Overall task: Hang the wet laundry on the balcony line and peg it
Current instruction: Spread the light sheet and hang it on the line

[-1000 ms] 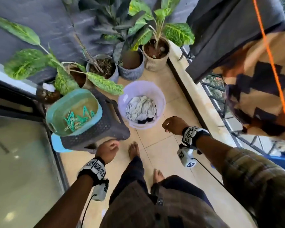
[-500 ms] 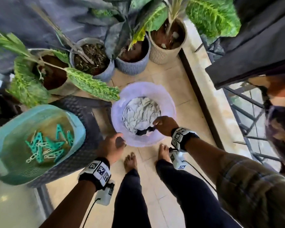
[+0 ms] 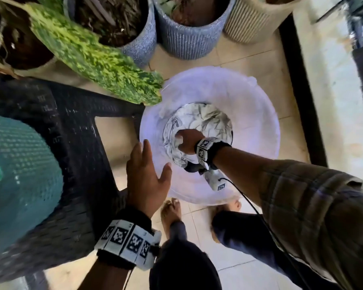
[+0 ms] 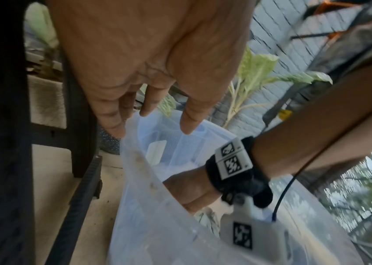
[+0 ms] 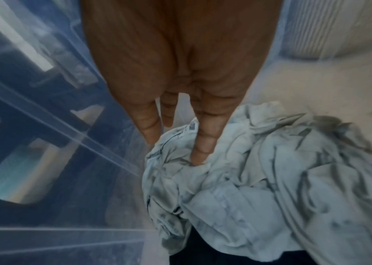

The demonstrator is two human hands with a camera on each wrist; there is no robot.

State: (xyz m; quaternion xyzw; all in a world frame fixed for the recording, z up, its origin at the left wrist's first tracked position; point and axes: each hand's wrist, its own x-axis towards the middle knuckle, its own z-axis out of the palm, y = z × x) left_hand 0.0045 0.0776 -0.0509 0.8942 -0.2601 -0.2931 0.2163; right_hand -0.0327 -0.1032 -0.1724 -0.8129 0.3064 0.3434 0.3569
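tiled floor [image 3: 249, 59]; bucket [image 3: 256, 114] wall hides right hand's [image 3: 189, 143] fingertips in shirt [image 3: 208, 120].

Pale lilac tub [image 3: 249, 97] — white, grey-streaked cloth [image 3: 205, 118] inside; teal basket [image 3: 23, 174], black stool [image 3: 76, 126].

Head overhead, wrists close, shared bucket [image 3: 249, 114].

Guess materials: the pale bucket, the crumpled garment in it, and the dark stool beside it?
Bucket: translucent plastic, looks thin and smooth; floor and stool show through its wall in the right wrist view.
Garment: soft woven cloth, pale with grey print; creases sharply. Wetness not visible.
Stool: dark moulded plastic, likely; perforated woven-look surface, matte.
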